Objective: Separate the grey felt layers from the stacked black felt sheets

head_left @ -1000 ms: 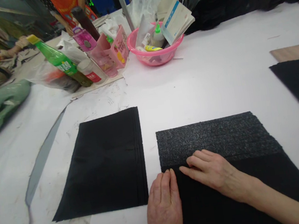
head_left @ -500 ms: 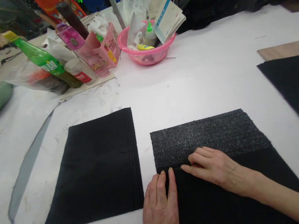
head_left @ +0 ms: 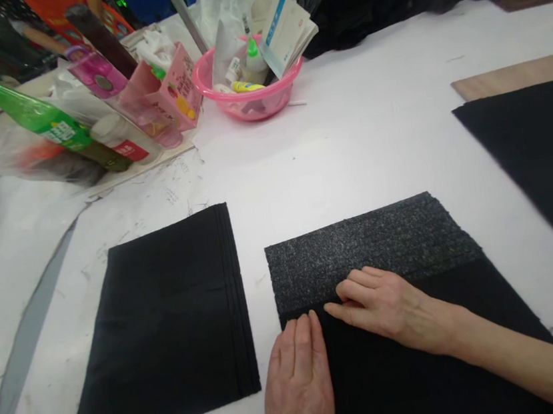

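Observation:
A stack of speckled dark grey felt pieces (head_left: 371, 242) lies on the white table (head_left: 350, 151), with a plain black fabric piece (head_left: 418, 377) laid over its near part. My left hand (head_left: 298, 379) rests flat on the black piece's left edge, fingers together and stretched out. My right hand (head_left: 384, 304) lies on the black piece's far edge, fingers extended, fingertips pointing left near my left fingertips. Neither hand grips anything. A second stack of black fabric (head_left: 170, 327) lies to the left, apart from both hands.
A pink basin (head_left: 248, 99) with bottles and a booklet stands at the back. Left of it are pink holders (head_left: 167, 96), a green bottle (head_left: 44, 124) and plastic bags. Another black sheet (head_left: 542, 154) on a brown board (head_left: 517, 75) lies at right. Dark cloth is piled far back.
The view has shifted, so everything sits further left in frame. My hands keep nearly the same pose on the black piece's edge.

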The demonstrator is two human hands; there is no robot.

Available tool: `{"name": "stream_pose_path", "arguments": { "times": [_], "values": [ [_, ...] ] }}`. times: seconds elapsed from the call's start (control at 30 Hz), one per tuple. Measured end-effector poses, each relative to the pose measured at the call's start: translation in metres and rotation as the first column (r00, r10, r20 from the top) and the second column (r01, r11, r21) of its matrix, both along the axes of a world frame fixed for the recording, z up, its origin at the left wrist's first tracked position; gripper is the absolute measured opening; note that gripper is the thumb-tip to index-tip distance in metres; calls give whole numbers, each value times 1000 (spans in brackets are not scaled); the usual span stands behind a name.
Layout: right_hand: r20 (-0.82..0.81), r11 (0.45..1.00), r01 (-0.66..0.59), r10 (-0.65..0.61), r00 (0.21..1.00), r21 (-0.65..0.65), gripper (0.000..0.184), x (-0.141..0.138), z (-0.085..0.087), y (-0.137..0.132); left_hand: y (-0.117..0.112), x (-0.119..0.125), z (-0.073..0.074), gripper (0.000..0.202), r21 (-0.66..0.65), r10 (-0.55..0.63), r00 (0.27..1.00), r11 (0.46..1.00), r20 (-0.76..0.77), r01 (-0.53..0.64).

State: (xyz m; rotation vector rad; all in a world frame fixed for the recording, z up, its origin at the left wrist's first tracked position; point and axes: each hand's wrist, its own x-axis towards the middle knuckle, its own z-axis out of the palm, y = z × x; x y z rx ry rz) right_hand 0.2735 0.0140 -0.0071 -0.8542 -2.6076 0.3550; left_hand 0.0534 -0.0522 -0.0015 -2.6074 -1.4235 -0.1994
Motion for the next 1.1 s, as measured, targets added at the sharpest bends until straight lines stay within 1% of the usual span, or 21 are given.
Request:
{"name": "stream_pose_path", "arguments": {
  "times": [0.13, 0.27, 0.37, 0.5, 0.67, 0.8, 0.87, 0.97, 1.1],
  "values": [
    [-1, 1000, 6, -6, 1000, -10, 23, 0, 2, 1, 4, 8, 2, 44, 8, -5, 999, 1000, -37, 5],
    [-24, 998, -17, 16, 1000, -55, 24, 10, 2, 2, 3, 11, 0, 43, 29, 5, 999, 1000, -53, -3],
    [-36, 995, -42, 38, 999, -95, 24, 23, 1, 3, 2, 11, 0, 45, -3, -4, 998, 1000, -64, 3],
    [-32, 994, -38, 35, 999, -101, 25, 33, -1, 2, 2, 10, 2, 50, -43, -5, 997, 999, -81, 1],
    [-34, 996, -14, 11, 999, -84, 24, 33, -2, -1, 3, 8, 4, 57, -79, -15, 994, 997, -107, 6],
    [-20, 997, 9, -11, 1000, -78, 23, 31, -1, -2, 4, 8, 3, 56, -99, -26, 994, 995, -108, 15],
    [-8, 997, 17, -18, 1000, -70, 23, 31, -1, -2, 6, 10, 3, 52, -94, -43, 996, 995, -79, 36],
    [1, 998, 27, -27, 1000, -64, 22, 30, 0, -3, 11, 14, 4, 48, -74, -107, 993, 992, -44, 103],
    [-11, 998, 36, -37, 999, -59, 23, 28, 1, -2, 16, 17, 7, 52, -66, -145, 987, 988, -75, 140]
  ]
}}
